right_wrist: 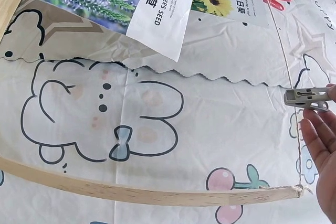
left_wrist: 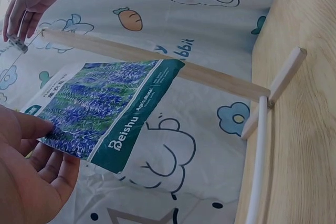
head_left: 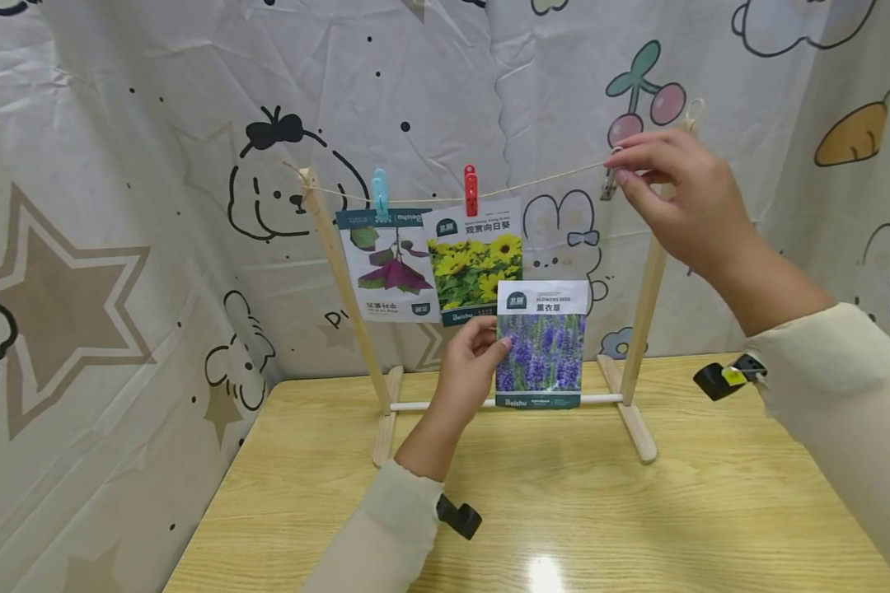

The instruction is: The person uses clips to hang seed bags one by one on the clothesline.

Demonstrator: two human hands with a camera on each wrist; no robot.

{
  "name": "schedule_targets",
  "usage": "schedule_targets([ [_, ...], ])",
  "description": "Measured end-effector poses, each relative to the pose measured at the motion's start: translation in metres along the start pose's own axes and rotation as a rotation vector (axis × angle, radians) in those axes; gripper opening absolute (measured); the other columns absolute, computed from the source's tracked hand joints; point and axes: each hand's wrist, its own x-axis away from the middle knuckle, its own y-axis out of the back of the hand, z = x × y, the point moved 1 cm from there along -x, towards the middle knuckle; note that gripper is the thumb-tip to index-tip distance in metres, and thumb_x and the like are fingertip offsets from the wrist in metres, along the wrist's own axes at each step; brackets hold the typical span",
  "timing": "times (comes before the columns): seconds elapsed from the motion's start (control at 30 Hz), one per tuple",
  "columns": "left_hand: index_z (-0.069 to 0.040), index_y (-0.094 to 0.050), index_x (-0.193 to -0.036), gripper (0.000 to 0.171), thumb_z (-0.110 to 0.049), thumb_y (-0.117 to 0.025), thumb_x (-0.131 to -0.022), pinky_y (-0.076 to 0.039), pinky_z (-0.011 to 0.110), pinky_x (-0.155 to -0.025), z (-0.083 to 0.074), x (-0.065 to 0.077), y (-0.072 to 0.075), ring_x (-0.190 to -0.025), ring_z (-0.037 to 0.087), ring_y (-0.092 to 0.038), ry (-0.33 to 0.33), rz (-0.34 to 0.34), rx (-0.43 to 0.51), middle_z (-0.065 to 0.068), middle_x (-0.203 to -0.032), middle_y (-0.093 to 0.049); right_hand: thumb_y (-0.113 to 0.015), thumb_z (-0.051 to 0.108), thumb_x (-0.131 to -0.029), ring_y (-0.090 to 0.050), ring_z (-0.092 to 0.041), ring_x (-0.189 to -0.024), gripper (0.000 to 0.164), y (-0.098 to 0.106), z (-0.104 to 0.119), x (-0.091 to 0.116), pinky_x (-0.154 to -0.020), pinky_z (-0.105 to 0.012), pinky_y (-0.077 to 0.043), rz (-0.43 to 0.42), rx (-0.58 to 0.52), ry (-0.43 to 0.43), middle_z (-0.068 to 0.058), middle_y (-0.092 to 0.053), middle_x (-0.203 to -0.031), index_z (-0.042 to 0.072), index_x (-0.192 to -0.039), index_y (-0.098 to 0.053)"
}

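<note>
My left hand point(head_left: 463, 371) pinches the left edge of a seed packet point(head_left: 540, 350) with purple flowers, held upright in front of the rack. The right hand point(head_left: 686, 193) grips a grey clothespin point(right_wrist: 307, 98) at the right part of the string point(head_left: 556, 176). In the right wrist view the clothespin is at the string; whether it clamps it I cannot tell. A blue clothespin point(head_left: 381, 194) holds a packet with dark red leaves point(head_left: 393, 268) on the line. Beside it, a red clothespin point(head_left: 470, 189) holds a yellow sunflower packet point(head_left: 475, 255), whose lower right corner the purple-flower packet overlaps.
The string runs between two wooden posts, left point(head_left: 344, 288) and right point(head_left: 647, 305), each on a foot. A white rod point(head_left: 430, 405) joins them low down. The rack stands on a wooden table point(head_left: 526, 486), against a printed curtain point(head_left: 193, 66).
</note>
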Motion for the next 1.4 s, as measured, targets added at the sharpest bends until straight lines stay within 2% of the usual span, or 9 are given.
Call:
schedule_targets([
  [0.23,-0.011,-0.061,-0.13,0.031,-0.015,-0.064,-0.1,-0.051,0.031,-0.088,0.0,-0.003,-0.003,-0.099,0.016,-0.059,-0.035,0.005,0.0,0.007,-0.111,-0.061,-0.058,0.019,-0.103,-0.052,-0.009,-0.12,0.024,-0.001,0.001,-0.005,-0.098,-0.004,-0.04,0.001,-0.001,-0.027,-0.004,-0.062,-0.133,0.007,-0.12,-0.072],
  [0.47,-0.012,-0.061,-0.132,0.032,-0.016,-0.063,-0.1,-0.052,0.034,-0.092,-0.005,-0.004,-0.005,-0.104,0.017,-0.058,-0.048,0.013,0.001,0.008,-0.115,-0.061,-0.058,0.018,-0.103,-0.053,-0.008,-0.12,0.024,-0.002,0.004,-0.01,-0.1,-0.006,-0.042,-0.017,-0.006,-0.009,-0.003,-0.062,-0.134,0.007,-0.12,-0.072],
  [0.6,-0.013,-0.06,-0.132,0.032,-0.016,-0.063,-0.101,-0.051,0.036,-0.094,-0.008,-0.006,-0.007,-0.108,0.017,-0.057,-0.04,0.008,0.015,0.007,-0.118,-0.06,-0.057,0.019,-0.104,-0.055,-0.013,-0.119,0.025,-0.001,0.006,-0.014,-0.101,-0.006,-0.041,-0.024,0.01,0.003,-0.006,-0.062,-0.133,0.006,-0.12,-0.071],
  [0.77,-0.013,-0.061,-0.131,0.031,-0.016,-0.063,-0.1,-0.052,0.034,-0.091,-0.008,-0.009,-0.01,-0.106,0.018,-0.059,-0.04,-0.002,0.021,0.008,-0.118,-0.062,-0.056,0.018,-0.104,-0.057,-0.018,-0.119,0.026,0.0,0.009,-0.017,-0.101,-0.006,-0.04,-0.023,0.022,0.006,-0.008,-0.061,-0.133,0.006,-0.121,-0.071],
  [1.03,-0.012,-0.061,-0.133,0.033,-0.015,-0.063,-0.1,-0.052,0.032,-0.091,-0.009,-0.013,-0.014,-0.109,0.019,-0.059,-0.058,-0.011,0.02,0.008,-0.12,-0.062,-0.056,0.017,-0.104,-0.056,-0.019,-0.121,0.025,0.0,0.009,-0.023,-0.101,-0.005,-0.04,-0.023,0.027,0.029,-0.007,-0.062,-0.133,0.007,-0.123,-0.07],
  [1.4,-0.012,-0.062,-0.13,0.03,-0.015,-0.063,-0.1,-0.051,0.029,-0.086,-0.014,-0.014,-0.019,-0.102,0.016,-0.06,-0.067,-0.04,0.009,0.007,-0.114,-0.064,-0.054,0.019,-0.105,-0.057,-0.02,-0.126,0.027,0.0,0.01,-0.03,-0.105,-0.009,-0.04,0.007,0.041,0.007,-0.005,-0.063,-0.135,0.009,-0.125,-0.069],
])
